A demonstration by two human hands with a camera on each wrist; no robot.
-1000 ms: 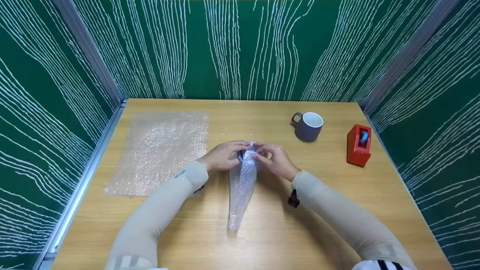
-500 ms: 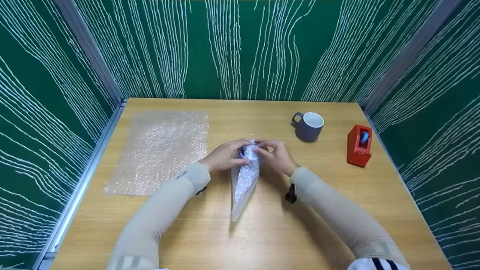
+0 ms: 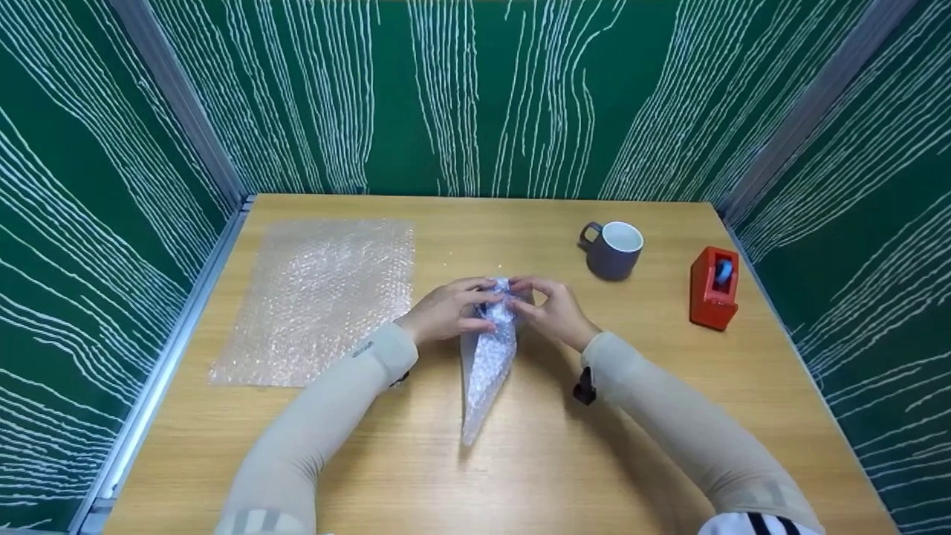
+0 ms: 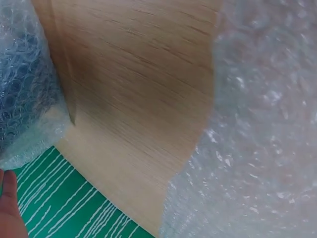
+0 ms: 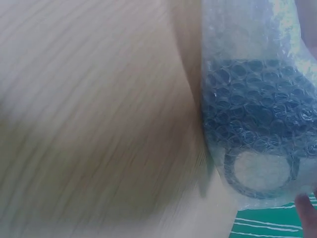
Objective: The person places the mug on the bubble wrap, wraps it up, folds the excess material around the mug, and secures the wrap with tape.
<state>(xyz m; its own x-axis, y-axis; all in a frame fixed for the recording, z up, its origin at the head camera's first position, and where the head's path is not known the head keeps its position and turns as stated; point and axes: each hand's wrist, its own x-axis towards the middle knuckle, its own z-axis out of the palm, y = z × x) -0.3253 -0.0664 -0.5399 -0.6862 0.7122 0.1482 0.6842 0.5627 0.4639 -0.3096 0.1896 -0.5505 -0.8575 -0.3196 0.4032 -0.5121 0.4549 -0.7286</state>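
Note:
Mid-table, a dark mug (image 5: 257, 111) is rolled in bubble wrap (image 3: 490, 364), its ring-shaped handle (image 5: 229, 171) showing through the plastic in the right wrist view. The wrap tapers to a loose tail pointing toward the person. My left hand (image 3: 448, 310) grips the bundle's left side, thumb lying over the front of the wrap. On the other side my right hand (image 3: 551, 312) pinches the wrap near the top, thumb and fingers bent. In the left wrist view, the mug shows as a dark shape behind the bubbles, beside a fingertip (image 4: 9, 191).
A flat sheet of bubble wrap (image 3: 319, 297) lies left on the wooden table (image 3: 565, 475). An unwrapped grey mug (image 3: 613, 253) stands at the back right, with a red tape dispenser (image 3: 714, 290) farther right. Green walls (image 3: 386, 96) enclose the table's back and sides.
The left thumb has moved inward over the front of the wrap. The wrap's tail has shifted slightly right and its tip sits a little farther from the person. Both hands stay at the bundle.

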